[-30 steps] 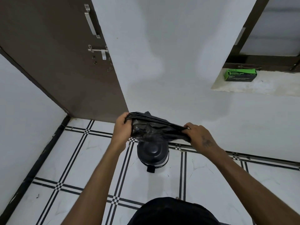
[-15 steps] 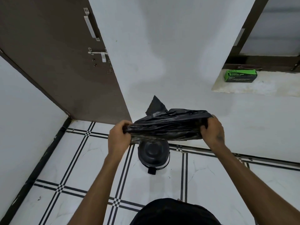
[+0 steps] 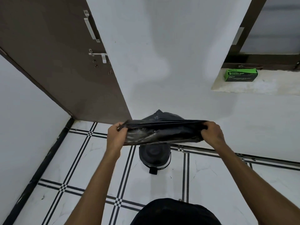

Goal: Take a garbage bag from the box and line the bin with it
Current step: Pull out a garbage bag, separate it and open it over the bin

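Left hand (image 3: 116, 137) is closed on the left end of the garbage bag (image 3: 162, 133), fingers pinched over its gathered edge. The bag's long axis is held level, left to right, directly above the bin (image 3: 154, 157) on the floor, equally near both hands. Right hand (image 3: 211, 133) is clenched on the right end. Against half a second earlier, the bag is stretched wider and flatter. The box (image 3: 241, 75) sits on the ledge (image 3: 276, 88), far right.

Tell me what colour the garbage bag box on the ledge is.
Bright green with a dark front panel; the box shows in the head view.
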Action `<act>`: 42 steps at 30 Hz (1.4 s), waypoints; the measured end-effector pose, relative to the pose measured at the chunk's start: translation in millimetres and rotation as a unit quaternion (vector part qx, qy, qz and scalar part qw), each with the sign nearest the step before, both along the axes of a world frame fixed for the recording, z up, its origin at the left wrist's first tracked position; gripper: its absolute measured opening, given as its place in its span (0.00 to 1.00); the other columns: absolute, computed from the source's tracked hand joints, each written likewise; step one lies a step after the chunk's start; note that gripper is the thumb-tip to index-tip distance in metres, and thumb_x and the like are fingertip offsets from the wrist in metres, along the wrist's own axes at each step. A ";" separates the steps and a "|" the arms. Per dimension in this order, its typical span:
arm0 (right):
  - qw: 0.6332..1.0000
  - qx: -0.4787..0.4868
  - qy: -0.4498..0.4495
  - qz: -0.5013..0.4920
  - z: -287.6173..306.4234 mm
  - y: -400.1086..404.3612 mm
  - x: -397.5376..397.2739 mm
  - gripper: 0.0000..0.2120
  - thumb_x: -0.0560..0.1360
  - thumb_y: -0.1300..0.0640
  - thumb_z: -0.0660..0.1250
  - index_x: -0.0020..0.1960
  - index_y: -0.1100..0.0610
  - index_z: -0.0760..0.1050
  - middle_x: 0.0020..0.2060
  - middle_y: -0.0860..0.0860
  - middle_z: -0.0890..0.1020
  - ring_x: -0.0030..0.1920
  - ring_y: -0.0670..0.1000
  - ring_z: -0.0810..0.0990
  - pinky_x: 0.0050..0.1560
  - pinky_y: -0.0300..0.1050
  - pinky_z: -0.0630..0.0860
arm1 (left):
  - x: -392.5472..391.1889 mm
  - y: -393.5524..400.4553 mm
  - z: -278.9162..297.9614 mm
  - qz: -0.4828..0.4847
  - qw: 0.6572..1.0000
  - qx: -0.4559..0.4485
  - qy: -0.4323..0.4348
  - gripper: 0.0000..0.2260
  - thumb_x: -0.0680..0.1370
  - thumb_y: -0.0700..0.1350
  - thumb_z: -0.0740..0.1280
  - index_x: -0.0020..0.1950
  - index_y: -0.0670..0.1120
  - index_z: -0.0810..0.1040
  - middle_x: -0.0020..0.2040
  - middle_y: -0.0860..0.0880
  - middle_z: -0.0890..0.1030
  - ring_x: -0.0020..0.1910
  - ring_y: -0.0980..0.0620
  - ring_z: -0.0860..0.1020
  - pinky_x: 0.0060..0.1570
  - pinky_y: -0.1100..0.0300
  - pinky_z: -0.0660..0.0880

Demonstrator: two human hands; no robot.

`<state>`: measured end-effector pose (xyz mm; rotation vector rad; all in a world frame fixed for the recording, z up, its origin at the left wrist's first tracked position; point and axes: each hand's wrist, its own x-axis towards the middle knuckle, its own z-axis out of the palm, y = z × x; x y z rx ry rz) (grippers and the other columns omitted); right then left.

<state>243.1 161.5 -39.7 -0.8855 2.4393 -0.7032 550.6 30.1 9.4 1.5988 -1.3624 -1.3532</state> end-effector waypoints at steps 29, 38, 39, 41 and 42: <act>0.957 -0.239 0.133 0.095 46.5 -35.7 28.0 0.24 0.73 0.70 0.58 0.69 0.59 0.66 0.68 0.50 0.69 0.61 0.55 0.74 0.57 0.43 0.72 | -14.1 -1.7 31.1 -0.053 0.954 -0.290 -0.061 0.21 0.73 0.31 0.60 0.59 0.51 0.76 0.50 0.56 0.81 0.49 0.58 0.78 0.48 0.68 0.73; 0.935 0.243 0.057 0.250 -58.0 23.2 11.4 0.19 0.72 0.59 0.60 0.62 0.56 0.74 0.63 0.55 0.78 0.59 0.58 0.78 0.55 0.46 0.75 | 81.4 16.6 -90.9 -0.250 0.849 -0.063 -0.462 0.15 0.73 0.35 0.64 0.55 0.50 0.80 0.51 0.46 0.84 0.46 0.46 0.81 0.45 0.54 0.78; 0.926 0.270 0.030 0.261 -63.4 26.3 13.4 0.19 0.73 0.57 0.60 0.62 0.55 0.75 0.61 0.55 0.80 0.59 0.57 0.79 0.53 0.44 0.74 | 83.7 19.3 -95.6 -0.249 0.849 -0.031 -0.465 0.15 0.73 0.35 0.64 0.54 0.51 0.80 0.50 0.47 0.85 0.45 0.47 0.81 0.45 0.55 0.79; 0.920 0.286 0.014 0.267 -63.8 27.0 18.0 0.18 0.73 0.55 0.61 0.62 0.54 0.77 0.59 0.55 0.81 0.58 0.57 0.79 0.51 0.44 0.74 | 79.9 21.6 -97.5 -0.220 0.883 0.009 -0.414 0.15 0.73 0.34 0.64 0.53 0.51 0.81 0.49 0.48 0.85 0.44 0.48 0.81 0.43 0.58 0.77; 0.925 0.276 0.021 0.260 -62.6 23.8 18.6 0.17 0.73 0.55 0.62 0.61 0.55 0.77 0.58 0.56 0.81 0.57 0.57 0.80 0.51 0.44 0.75 | 75.0 20.2 -94.2 -0.188 0.918 0.039 -0.346 0.14 0.74 0.34 0.63 0.52 0.49 0.81 0.49 0.46 0.85 0.45 0.47 0.82 0.44 0.57 0.78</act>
